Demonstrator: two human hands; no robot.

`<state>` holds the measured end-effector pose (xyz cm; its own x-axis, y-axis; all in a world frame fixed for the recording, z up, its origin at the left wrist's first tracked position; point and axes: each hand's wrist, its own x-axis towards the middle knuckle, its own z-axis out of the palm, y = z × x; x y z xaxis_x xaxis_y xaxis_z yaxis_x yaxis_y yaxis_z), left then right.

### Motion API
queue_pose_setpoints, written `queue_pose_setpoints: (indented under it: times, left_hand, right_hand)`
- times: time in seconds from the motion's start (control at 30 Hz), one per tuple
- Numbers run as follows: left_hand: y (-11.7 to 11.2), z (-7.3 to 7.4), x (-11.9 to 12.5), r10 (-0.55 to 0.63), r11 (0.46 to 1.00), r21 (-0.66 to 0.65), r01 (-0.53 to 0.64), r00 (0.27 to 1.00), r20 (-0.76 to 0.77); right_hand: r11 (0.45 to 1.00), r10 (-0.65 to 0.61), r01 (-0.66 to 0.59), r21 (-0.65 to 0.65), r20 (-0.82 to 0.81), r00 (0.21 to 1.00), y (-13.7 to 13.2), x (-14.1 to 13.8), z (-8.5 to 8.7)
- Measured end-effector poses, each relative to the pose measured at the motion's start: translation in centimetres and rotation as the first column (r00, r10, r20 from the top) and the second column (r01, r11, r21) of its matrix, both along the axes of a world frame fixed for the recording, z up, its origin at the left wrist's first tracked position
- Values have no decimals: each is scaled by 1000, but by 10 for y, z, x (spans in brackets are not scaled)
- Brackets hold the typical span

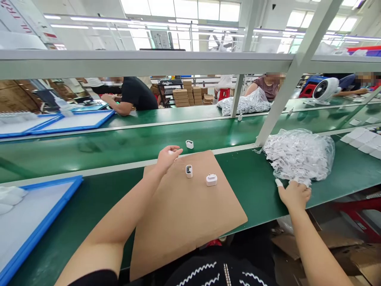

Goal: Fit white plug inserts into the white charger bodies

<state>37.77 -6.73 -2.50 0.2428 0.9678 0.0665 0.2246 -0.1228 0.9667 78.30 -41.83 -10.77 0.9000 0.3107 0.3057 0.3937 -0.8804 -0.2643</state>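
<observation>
My left hand point(168, 157) is over the far left part of a cardboard sheet point(190, 214), with its fingers pinched together. Something white shows at the fingertips; it may be a small part or a finger cover. To its right, an open white charger housing point(189, 144) sits on the green belt. Another open charger housing point(189, 171) stands on the cardboard, near a white two-pin plug charger point(211, 180). At the right, my right hand point(295, 195) has thumb and fingers apart, white covers on its tips, reaching the near edge of a clear bag of small white parts point(297, 155).
A blue-rimmed tray point(59, 214) with white pieces lies at the left. A slanted metal post point(279, 99) rises beside the bag, under a shelf beam point(149, 65). White boxes point(364, 141) lie at the far right. Co-workers sit beyond the belt point(133, 143), near a fan point(326, 88).
</observation>
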Motion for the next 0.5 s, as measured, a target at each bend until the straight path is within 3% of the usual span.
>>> queue_pose_setpoints:
  times: [0.1, 0.2, 0.27, 0.3, 0.37, 0.43, 0.5]
  left_hand:
    - [42, 4, 25, 62, 995, 81, -51, 988, -143]
    - [45, 15, 43, 47, 992, 121, -26, 983, -178]
    - [22, 20, 49, -124, 972, 164, 167, 961, -248]
    - [5, 21, 50, -250, 931, 187, 314, 920, -303]
    - [-35, 17, 51, -465, 777, 219, 591, 772, -435]
    - [-73, 7, 53, -510, 647, 244, 722, 648, -565]
    - [-99, -4, 56, -484, 598, 214, 772, 561, -671]
  right_hand:
    - [994, 91, -85, -63, 98, 991, 5, -3, -5]
    - [994, 109, -104, -40, 158, 981, 3, -2, -7]
    - [993, 122, -120, -22, 168, 978, 0, 0, -8]
    - [992, 126, -127, -6, 170, 977, -1, 1, -8]
    - [989, 135, -143, 33, 176, 975, -2, 4, -9]
    - [979, 176, -193, 71, 197, 964, -2, 6, -11]
    - [956, 249, -277, 99, 227, 941, -1, 9, -12]
